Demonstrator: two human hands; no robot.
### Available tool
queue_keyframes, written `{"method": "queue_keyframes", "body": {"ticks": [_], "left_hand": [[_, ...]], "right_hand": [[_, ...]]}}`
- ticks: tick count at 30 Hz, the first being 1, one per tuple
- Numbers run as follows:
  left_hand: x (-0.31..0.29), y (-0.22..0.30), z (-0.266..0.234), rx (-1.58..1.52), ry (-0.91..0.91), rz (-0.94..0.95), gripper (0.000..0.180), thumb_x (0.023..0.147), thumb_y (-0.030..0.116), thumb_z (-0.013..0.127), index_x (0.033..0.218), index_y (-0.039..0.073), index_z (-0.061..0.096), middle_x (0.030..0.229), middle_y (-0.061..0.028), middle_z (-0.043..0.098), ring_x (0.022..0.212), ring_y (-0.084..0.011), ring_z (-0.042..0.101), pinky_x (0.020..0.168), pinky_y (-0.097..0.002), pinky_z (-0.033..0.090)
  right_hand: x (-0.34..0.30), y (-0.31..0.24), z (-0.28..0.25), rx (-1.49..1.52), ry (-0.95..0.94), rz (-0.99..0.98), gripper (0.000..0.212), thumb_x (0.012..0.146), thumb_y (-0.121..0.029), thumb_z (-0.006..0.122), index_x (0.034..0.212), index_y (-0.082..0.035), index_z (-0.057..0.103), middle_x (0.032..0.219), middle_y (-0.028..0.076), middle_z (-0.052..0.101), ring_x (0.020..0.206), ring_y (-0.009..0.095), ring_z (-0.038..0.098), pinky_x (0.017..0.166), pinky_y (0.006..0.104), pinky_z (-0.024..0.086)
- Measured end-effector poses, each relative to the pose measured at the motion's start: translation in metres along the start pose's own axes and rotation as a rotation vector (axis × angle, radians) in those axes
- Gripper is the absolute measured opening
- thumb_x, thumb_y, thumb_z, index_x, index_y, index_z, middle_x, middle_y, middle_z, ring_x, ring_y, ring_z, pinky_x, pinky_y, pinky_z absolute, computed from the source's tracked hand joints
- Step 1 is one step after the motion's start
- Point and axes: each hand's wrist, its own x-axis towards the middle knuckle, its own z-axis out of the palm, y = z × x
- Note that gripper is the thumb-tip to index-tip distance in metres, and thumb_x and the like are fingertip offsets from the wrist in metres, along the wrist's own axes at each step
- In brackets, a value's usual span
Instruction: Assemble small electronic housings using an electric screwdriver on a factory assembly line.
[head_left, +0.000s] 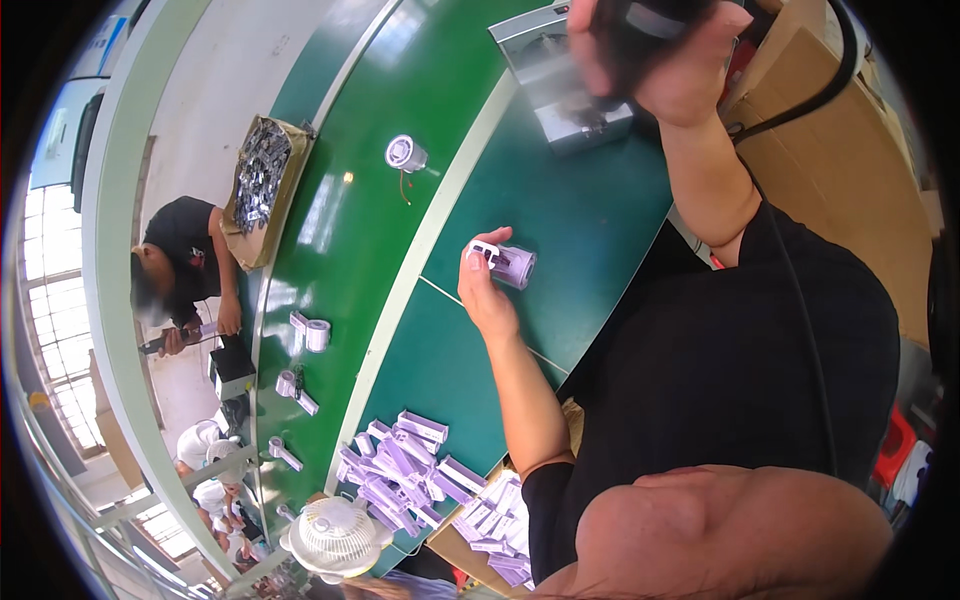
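My left hand (485, 285) is raised over the green table (590, 230) and holds a small lilac cylindrical part with a white clip-like piece (505, 263) at the fingertips. My right hand (665, 60) is lifted at the top of the view, closed around a dark, blurred tool (640, 25). A black cable (800, 100) runs from the tool down across my black shirt. Just under my right hand stands a grey metal fixture (560, 90).
A heap of lilac parts (400, 470) lies near a cardboard box (490, 525) holding more of them. Also on the table are a white fan (335, 535), a white round part with wires (405, 153) and a tray of metal pieces (262, 185). A co-worker in black (180, 260) sits at the left. Cardboard boxes (850, 160) stand at the right.
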Motion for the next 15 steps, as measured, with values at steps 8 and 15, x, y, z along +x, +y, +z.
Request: {"method": "queue_keyframes", "body": {"ticks": [8, 15], "left_hand": [[0.002, -0.001, 0.001, -0.031, -0.026, -0.032, 0.056, 0.104, 0.049, 0.045, 0.115, -0.002, 0.067, 0.114, -0.0178, 0.073, 0.099, -0.0205, 0.061, 0.094, -0.0356, 0.043], [0.003, -0.001, 0.004, -0.037, -0.002, -0.007, 0.051, 0.106, 0.043, 0.044, 0.113, -0.001, 0.069, 0.107, -0.0113, 0.073, 0.089, -0.0152, 0.061, 0.084, -0.0299, 0.046]], "right_hand": [[0.013, 0.002, 0.023, 0.321, -0.052, 0.048, 0.104, 0.095, -0.086, 0.020, 0.102, 0.006, 0.068, 0.070, 0.011, 0.069, 0.045, 0.013, 0.057, 0.044, 0.0236, 0.047], [0.033, -0.038, 0.083, 0.608, -0.243, -0.039, 0.108, 0.098, -0.081, 0.009, 0.096, 0.008, 0.071, 0.070, 0.018, 0.071, 0.038, 0.022, 0.057, 0.036, 0.0282, 0.046]]}}
